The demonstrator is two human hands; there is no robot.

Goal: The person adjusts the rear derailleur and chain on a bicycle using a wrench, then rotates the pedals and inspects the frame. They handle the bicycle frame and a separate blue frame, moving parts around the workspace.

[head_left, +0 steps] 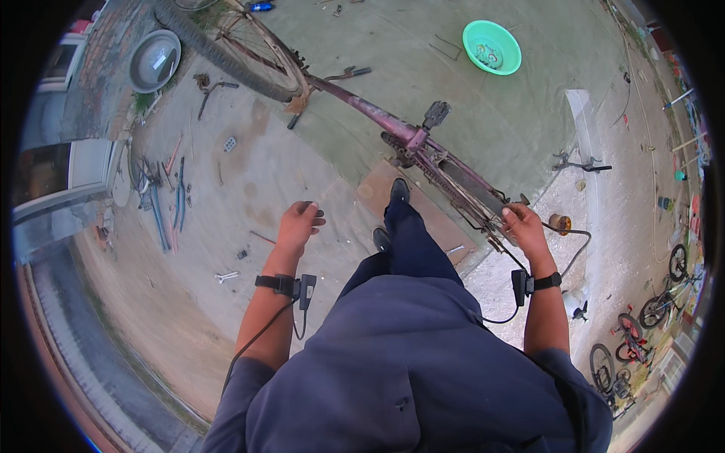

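A purple-red bicycle frame stretches from the far left toward my right side, with a pedal sticking up at its crank. Its front tyre fills the upper left, and the rear tyre lies between the frame's thin tubes. At the near end of these tubes, my right hand is closed on the bicycle; its palm side is hidden. My left hand hovers over bare ground away from the bicycle. Its fingers are curled around something dark and small that I cannot make out.
A green basin and a grey metal basin lie beyond the bicycle. Long-handled tools rest at left, and a wrench near my left forearm. A brown spool sits beside my right hand. Parked bicycles stand at right.
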